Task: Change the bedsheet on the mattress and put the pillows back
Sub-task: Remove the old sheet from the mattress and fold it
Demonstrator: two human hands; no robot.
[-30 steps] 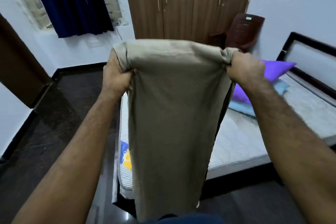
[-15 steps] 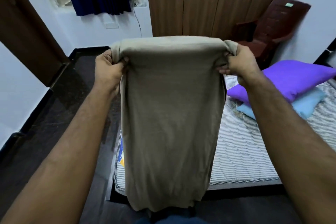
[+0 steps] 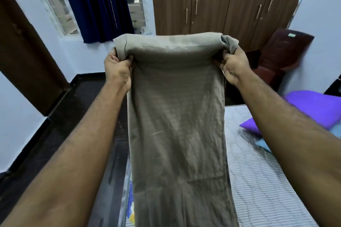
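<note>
1. The wardrobe (image 3: pixel 212 0), brown wood with slim metal handles, stands beyond both hands, filling the far wall above them.
2. The mattress (image 3: pixel 258 171), bare and striped in white and grey, lies below and to the right of the right hand, running under the right forearm.
3. The bedsheet (image 3: pixel 177 125), a folded grey-green cloth, is held up in the air between the two hands. Its top edge is rolled over and stretched from one hand to the other, and the rest hangs straight down in a long panel that covers the mattress's left edge.
4. The curtain (image 3: pixel 96 3), dark blue, hangs over a window above and beyond the left hand.
5. A dark brown door (image 3: pixel 24 46) stands far out to the left of the left hand.
6. A dark red plastic chair (image 3: pixel 287 49) sits just beyond and to the right of the right hand, against the wall.
7. A purple pillow (image 3: pixel 317 105) lies on the mattress to the lower right of the right hand, partly behind the right forearm, with a pale blue pillow (image 3: pixel 263 143) peeking out under it.
8. The left hand (image 3: pixel 118 68) is clenched on the sheet's upper left corner, fingers curled into the cloth.
9. The right hand (image 3: pixel 234 64) is clenched on the upper right corner, where bunched cloth sticks up above the knuckles.
</note>
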